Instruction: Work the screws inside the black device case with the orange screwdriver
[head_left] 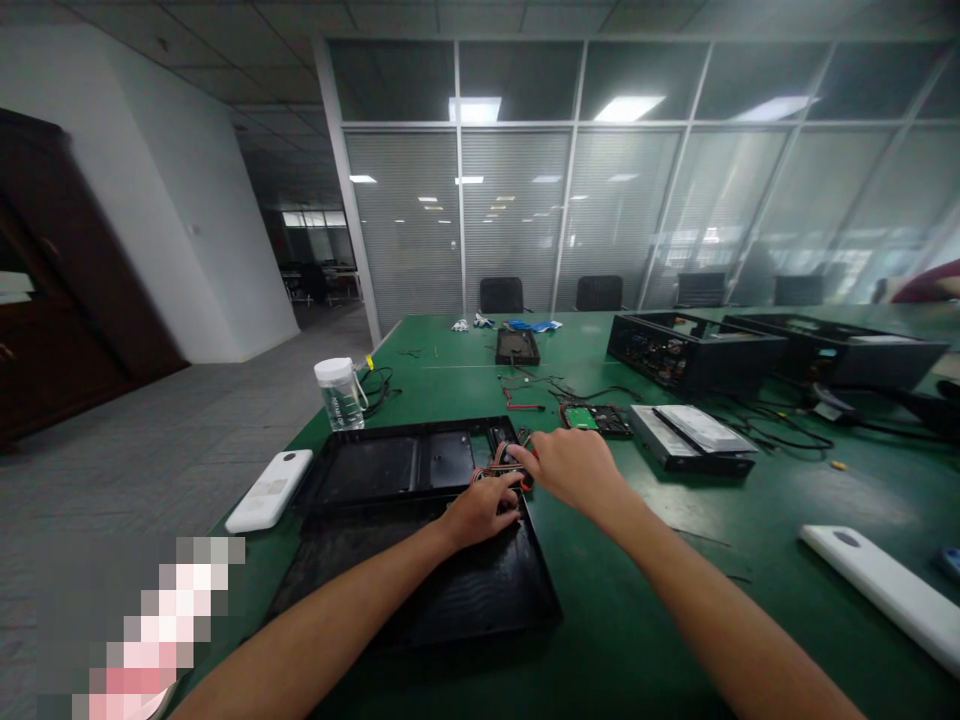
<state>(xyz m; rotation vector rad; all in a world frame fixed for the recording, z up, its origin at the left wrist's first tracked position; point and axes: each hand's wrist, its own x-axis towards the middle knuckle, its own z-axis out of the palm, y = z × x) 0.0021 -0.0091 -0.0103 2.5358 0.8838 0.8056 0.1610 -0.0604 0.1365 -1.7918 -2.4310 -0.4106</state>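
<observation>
A black case lies spread in two shallow halves, the far half [375, 468] and the near half [465, 590]. Striped, multi-coloured wires [499, 462] bunch at the right end of the far half. My left hand [480, 512] rests over the seam there, its fingers curled down beside the wires; what they grip is hidden. My right hand [577, 468] comes in from the right, closed around a tool with red on its handle [527, 486], mostly covered by the hand. Its fingertips are close to the wires and to my left hand.
Left are a white-lidded water bottle [341, 395] and a white device [270, 490]; another white device [885, 590] lies right. Beyond my right hand are a circuit board [581, 417], a drive unit [690, 440], loose cables [780, 430] and black computer cases [694, 355]. Gloves [532, 325] lie far back.
</observation>
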